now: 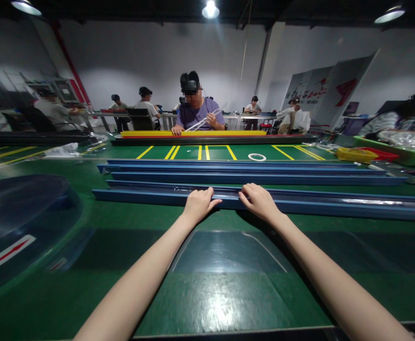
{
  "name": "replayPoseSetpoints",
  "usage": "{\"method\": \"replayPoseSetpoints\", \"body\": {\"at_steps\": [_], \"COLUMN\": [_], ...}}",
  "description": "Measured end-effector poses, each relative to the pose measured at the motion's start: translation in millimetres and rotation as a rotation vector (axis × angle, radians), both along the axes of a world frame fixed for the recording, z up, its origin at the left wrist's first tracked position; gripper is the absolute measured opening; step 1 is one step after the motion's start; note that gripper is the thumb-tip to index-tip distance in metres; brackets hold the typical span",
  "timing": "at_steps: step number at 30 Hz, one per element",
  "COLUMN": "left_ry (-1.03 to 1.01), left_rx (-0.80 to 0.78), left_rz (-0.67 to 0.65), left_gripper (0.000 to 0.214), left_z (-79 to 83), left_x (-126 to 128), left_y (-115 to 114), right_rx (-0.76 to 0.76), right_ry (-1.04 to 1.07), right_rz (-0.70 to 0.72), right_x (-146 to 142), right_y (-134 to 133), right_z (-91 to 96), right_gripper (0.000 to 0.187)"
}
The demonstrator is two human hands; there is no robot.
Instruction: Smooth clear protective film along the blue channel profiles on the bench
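Yellow strip [193, 133] w/ co-worker [198, 111] behind; white ring [257, 157] on green table [86, 213].

Both forearms extend over the green desk [122, 218]. The left hand [198, 203] and right hand [259, 201] sit close together on the nearest blue rail [335, 204], fingers curled over its upper edge. This rail lies crosswise, parallel to the further blue rails [228, 177] behind it. A clear sheet [228, 253] lies flat on the desk between the forearms. A roll of clear film [22, 213] sits at far left. A white ring [257, 157] lies beyond the rails. A seated person [196, 111] works opposite, behind a yellow strip [193, 133].
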State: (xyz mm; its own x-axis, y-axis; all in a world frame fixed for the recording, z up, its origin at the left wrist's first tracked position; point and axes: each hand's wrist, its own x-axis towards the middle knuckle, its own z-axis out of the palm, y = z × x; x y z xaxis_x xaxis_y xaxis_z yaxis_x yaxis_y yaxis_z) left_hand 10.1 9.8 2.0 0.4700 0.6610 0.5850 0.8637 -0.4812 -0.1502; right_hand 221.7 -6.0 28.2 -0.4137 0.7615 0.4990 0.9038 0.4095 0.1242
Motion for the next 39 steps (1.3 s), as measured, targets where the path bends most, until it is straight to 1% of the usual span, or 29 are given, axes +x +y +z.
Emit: {"method": "replayPoseSetpoints", "body": {"at_steps": [7, 12, 18, 26, 32, 39], "left_ry": [-0.024, -0.046, -0.066, -0.065, -0.076, -0.079], "left_rx": [0.003, -0.007, -0.005, 0.019, 0.007, 0.000], "left_rz": [0.003, 0.008, -0.021, -0.046, -0.050, -0.013], "left_gripper": [0.043, 0.040, 0.038, 0.037, 0.037, 0.040], "left_z": [-0.9, 0.8, 1.3, 2.6, 3.6, 3.9], "left_x": [0.8, 1.5, 1.2, 0.4, -0.1, 0.3], "left_y": [0.1, -1.5, -1.9, -2.3, -2.5, -3.1], "right_rx": [-0.095, -0.082, -0.054, -0.029, -0.048, -0.063], "right_ry": [0.084, 0.058, 0.007, -0.066, -0.040, -0.016], "right_rz": [-0.007, 0.014, 0.056, 0.024, 0.019, 0.023], "right_x": [-3.9, -4.3, -3.0, -4.3, -4.2, -3.6], "right_y": [-2.7, -3.3, -2.6, -1.5, -1.5, 0.2], "right_z": [-0.7, 0.6, 1.3, 1.6, 3.2, 3.3], "right_gripper": [0.026, 0.028, 0.035, 0.038, 0.038, 0.038]}}
